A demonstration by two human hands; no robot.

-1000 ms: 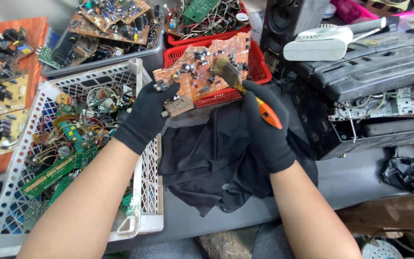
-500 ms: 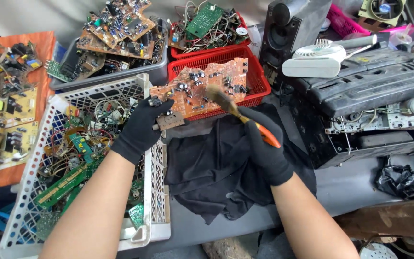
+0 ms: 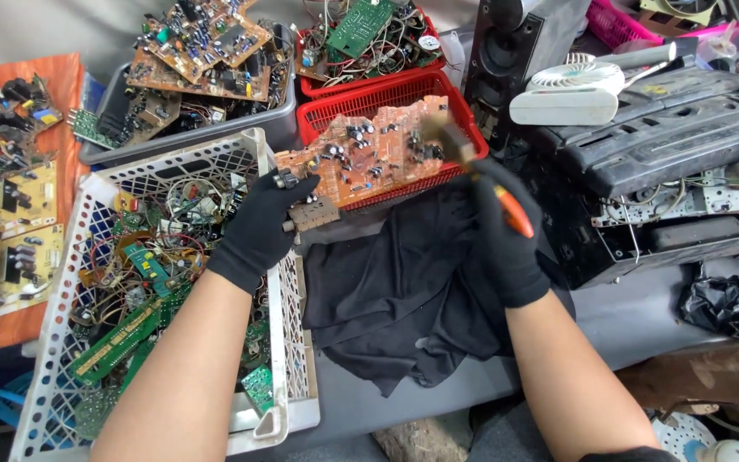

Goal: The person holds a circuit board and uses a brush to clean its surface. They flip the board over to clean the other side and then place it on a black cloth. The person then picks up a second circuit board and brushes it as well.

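Two black-gloved hands work over a cluttered tabletop (image 3: 643, 316); the left hand (image 3: 260, 224) is clamped on the lower left corner of an orange circuit board (image 3: 365, 154), held tilted above a black cloth (image 3: 404, 291) and in front of a red basket (image 3: 318, 120); the right hand (image 3: 506, 235) is closed around an orange-handled brush (image 3: 472, 167) (its bristle end blurred), touching the board's right edge; a white crate (image 3: 277, 342) of green boards and wires sits at left; a grey stereo casing (image 3: 686, 128) lies at right.

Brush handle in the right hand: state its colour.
Orange, on the brush handle held by the black-gloved right hand; head view shows it.
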